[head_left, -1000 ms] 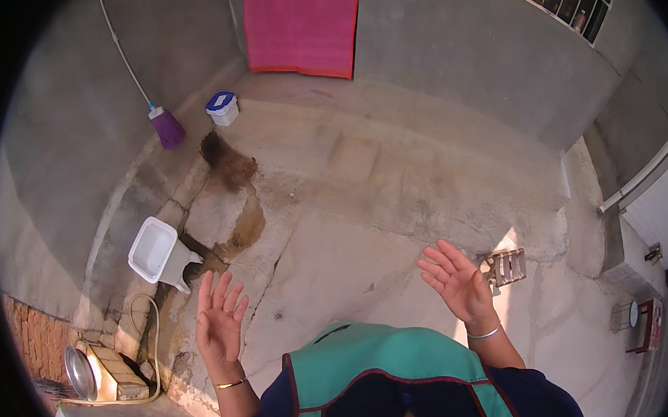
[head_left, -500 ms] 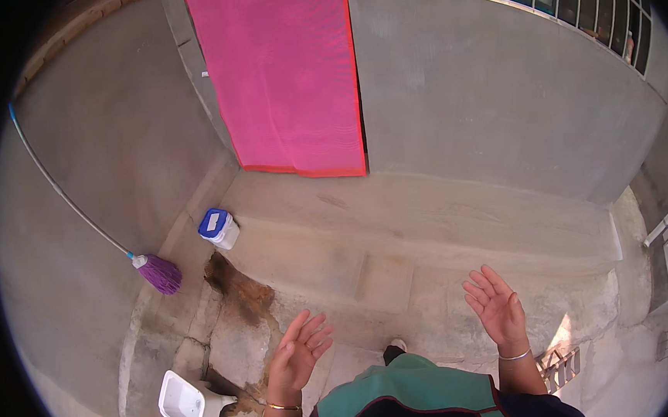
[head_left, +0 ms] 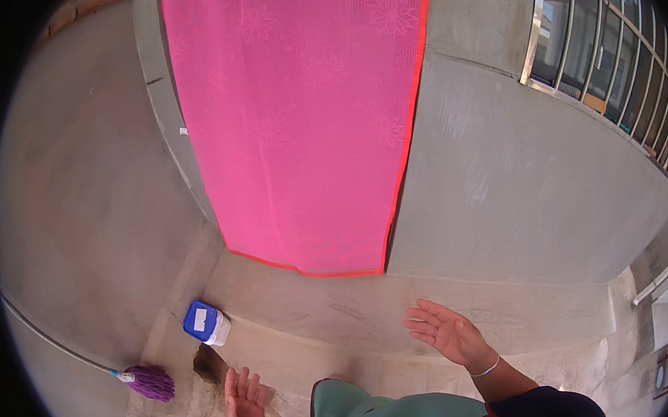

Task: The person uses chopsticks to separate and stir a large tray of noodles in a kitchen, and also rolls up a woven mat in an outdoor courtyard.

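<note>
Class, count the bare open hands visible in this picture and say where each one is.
2. The left hand is raised low near the purple mop; the right hand is raised below the pink cloth. Neither holds anything.

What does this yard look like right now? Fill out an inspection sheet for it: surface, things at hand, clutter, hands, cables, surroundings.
Surface: cracked grey concrete floor with a raised step along the wall.
Things at hand: nothing held; a pink cloth with a red edge hangs on the wall ahead of both hands.
Clutter: small white tub with a blue lid on the step; purple mop leaning on the left wall; dark brown patch beside the left hand.
Hands: left hand and right hand both raised, fingers spread, empty; a bangle on the right wrist.
Cables: nothing seen.
Surroundings: grey plastered walls; barred window upper right.
</note>
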The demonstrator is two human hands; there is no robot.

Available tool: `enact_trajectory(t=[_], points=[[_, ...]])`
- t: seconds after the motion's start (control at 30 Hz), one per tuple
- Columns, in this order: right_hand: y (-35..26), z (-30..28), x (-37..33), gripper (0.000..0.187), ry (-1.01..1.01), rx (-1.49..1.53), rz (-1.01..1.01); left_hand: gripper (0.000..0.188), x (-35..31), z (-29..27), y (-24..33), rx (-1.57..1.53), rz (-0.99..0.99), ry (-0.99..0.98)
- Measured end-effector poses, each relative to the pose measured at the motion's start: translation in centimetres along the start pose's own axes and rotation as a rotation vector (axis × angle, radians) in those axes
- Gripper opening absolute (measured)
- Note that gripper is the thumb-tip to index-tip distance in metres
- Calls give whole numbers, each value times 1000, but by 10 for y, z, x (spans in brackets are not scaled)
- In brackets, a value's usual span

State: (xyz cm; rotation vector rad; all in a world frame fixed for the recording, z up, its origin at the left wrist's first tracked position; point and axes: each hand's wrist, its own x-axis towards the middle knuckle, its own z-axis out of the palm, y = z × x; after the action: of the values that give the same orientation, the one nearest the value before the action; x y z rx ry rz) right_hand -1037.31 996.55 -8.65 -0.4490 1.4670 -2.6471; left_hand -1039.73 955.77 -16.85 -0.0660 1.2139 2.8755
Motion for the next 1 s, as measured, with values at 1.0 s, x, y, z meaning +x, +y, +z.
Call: enact_trajectory(t=[1.0], points=[[-234, -156, 514, 53, 474, 419, -388, 68, 585, 535, -34, -31, -773, -804]])
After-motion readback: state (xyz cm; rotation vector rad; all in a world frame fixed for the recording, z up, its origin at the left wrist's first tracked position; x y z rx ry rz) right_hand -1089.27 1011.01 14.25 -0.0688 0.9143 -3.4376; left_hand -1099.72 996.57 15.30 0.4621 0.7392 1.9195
